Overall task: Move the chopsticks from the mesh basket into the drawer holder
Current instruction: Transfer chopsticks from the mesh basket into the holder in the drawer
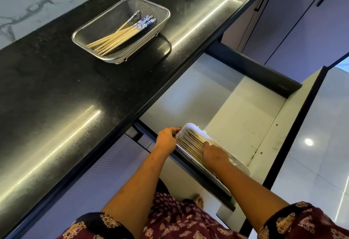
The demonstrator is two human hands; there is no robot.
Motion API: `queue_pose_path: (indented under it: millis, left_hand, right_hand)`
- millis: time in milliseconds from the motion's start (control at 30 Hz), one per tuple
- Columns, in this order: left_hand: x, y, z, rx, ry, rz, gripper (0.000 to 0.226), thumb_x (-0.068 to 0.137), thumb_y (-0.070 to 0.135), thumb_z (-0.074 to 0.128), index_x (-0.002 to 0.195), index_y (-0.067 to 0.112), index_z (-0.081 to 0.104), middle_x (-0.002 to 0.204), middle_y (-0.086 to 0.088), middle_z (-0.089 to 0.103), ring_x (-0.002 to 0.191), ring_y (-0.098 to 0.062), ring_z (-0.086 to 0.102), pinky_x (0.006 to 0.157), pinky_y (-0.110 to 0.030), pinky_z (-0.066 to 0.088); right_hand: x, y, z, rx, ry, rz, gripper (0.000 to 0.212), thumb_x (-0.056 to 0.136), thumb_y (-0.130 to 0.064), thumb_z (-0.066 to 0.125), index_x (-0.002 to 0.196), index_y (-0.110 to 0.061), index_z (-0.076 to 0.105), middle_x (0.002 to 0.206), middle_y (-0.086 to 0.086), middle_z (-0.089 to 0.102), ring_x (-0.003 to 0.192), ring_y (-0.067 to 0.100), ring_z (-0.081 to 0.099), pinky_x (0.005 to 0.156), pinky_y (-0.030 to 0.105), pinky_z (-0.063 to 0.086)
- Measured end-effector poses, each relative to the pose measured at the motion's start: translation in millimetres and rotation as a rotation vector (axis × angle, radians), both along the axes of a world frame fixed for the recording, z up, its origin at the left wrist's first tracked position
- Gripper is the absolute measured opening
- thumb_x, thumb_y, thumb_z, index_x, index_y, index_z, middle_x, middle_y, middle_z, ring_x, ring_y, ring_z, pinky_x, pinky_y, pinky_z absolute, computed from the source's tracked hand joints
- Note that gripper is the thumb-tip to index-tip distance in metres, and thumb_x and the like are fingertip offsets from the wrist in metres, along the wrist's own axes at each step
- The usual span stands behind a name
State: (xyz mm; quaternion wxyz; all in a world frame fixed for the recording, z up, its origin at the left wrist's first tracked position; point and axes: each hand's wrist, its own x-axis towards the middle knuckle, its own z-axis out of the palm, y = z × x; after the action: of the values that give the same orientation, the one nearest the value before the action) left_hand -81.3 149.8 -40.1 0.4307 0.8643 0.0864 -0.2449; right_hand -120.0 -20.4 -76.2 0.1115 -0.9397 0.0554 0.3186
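Head view shows both hands down at the white holder (pixel 190 128) in the open drawer (pixel 251 114). The left hand (pixel 166 140) pinches its far end; the right hand (pixel 215 153) lies flat on chopsticks already inside, fingers spread, holding nothing that I can see. This looks like settling a batch. More chopsticks (pixel 120 34) lie in the mesh basket (pixel 160 10) on the counter (pixel 56 87), well apart from either hand; next comes a reach up there.
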Motion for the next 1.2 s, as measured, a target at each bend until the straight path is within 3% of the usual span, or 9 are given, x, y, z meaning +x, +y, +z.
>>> queue_pose_path:
  millis: [133, 233, 333, 467, 600, 733, 967, 1200]
  left_hand:
    - [-3, -2, -2, 0.073, -0.081, -0.045, 0.041, 0.091, 0.001, 0.05, 0.13, 0.014, 0.053, 0.124, -0.011, 0.061, 0.109, -0.024, 0.061, 0.092, -0.029, 0.048]
    - [-12, -6, -5, 0.207, -0.347, -0.168, 0.037, 0.089, 0.003, 0.054, 0.124, 0.014, 0.055, 0.118, -0.008, 0.063, 0.109, -0.023, 0.058, 0.088, -0.023, 0.044]
    - [-23, -13, -12, 0.288, -0.467, -0.359, 0.05, 0.084, 0.003, 0.059, 0.131, 0.017, 0.047, 0.125, -0.005, 0.057, 0.117, -0.021, 0.049, 0.096, -0.03, 0.044]
    - [-27, -31, -24, 0.347, -0.406, -0.55, 0.054, 0.085, 0.005, 0.057, 0.136, 0.015, 0.041, 0.141, -0.004, 0.046, 0.13, -0.018, 0.04, 0.108, -0.028, 0.033]
    - [-20, -42, -30, 0.388, -0.283, -0.606, 0.055, 0.088, 0.009, 0.056, 0.139, 0.017, 0.037, 0.144, -0.005, 0.043, 0.132, -0.019, 0.04, 0.112, -0.032, 0.03]
    - [-16, -48, -33, 0.508, -0.239, -0.713, 0.052, 0.089, 0.012, 0.049, 0.14, 0.019, 0.036, 0.146, -0.005, 0.04, 0.132, -0.022, 0.039, 0.111, -0.038, 0.031]
    - [-21, -56, -34, 0.576, -0.231, -0.75, 0.051, 0.091, 0.019, 0.047, 0.139, 0.026, 0.036, 0.15, -0.003, 0.033, 0.137, -0.022, 0.032, 0.113, -0.045, 0.027]
    - [-20, -60, -30, 0.58, -0.175, -0.762, 0.056, 0.091, 0.018, 0.045, 0.143, 0.028, 0.029, 0.154, -0.003, 0.024, 0.14, -0.023, 0.025, 0.113, -0.048, 0.025]
  right_hand:
    - [-2, -6, -3, 0.083, 0.01, -0.007, 0.027, 0.097, -0.028, 0.04, 0.117, -0.015, 0.053, 0.117, 0.009, 0.062, 0.106, 0.026, 0.059, 0.093, 0.038, 0.051]
    - [-4, -14, -2, 0.203, -0.021, -0.015, 0.025, 0.094, -0.025, 0.046, 0.114, -0.015, 0.056, 0.112, 0.009, 0.064, 0.1, 0.022, 0.06, 0.09, 0.035, 0.052]
    - [-9, -16, 2, 0.343, -0.107, -0.051, 0.022, 0.091, -0.019, 0.051, 0.111, -0.014, 0.057, 0.107, 0.009, 0.066, 0.095, 0.022, 0.061, 0.084, 0.033, 0.053]
    - [-17, -13, 6, 0.349, -0.197, -0.048, 0.026, 0.094, -0.018, 0.043, 0.118, -0.011, 0.051, 0.109, 0.014, 0.064, 0.097, 0.03, 0.062, 0.085, 0.042, 0.052]
    - [-24, -16, 3, 0.046, -0.264, 0.146, 0.038, 0.102, -0.019, 0.029, 0.139, -0.007, 0.032, 0.125, 0.015, 0.056, 0.106, 0.031, 0.062, 0.089, 0.041, 0.053]
    - [-26, -15, 2, -0.121, -0.183, 0.197, 0.034, 0.101, -0.011, 0.034, 0.133, -0.003, 0.04, 0.122, 0.013, 0.062, 0.105, 0.03, 0.065, 0.086, 0.039, 0.053]
    - [-21, -29, 3, -0.212, -0.119, 0.243, 0.025, 0.096, -0.008, 0.046, 0.119, -0.004, 0.054, 0.112, 0.012, 0.068, 0.097, 0.028, 0.069, 0.079, 0.038, 0.055]
    - [-27, -33, -1, -0.122, -0.16, 0.195, 0.036, 0.095, -0.014, 0.051, 0.128, -0.009, 0.039, 0.111, 0.012, 0.068, 0.091, 0.029, 0.07, 0.077, 0.039, 0.054]
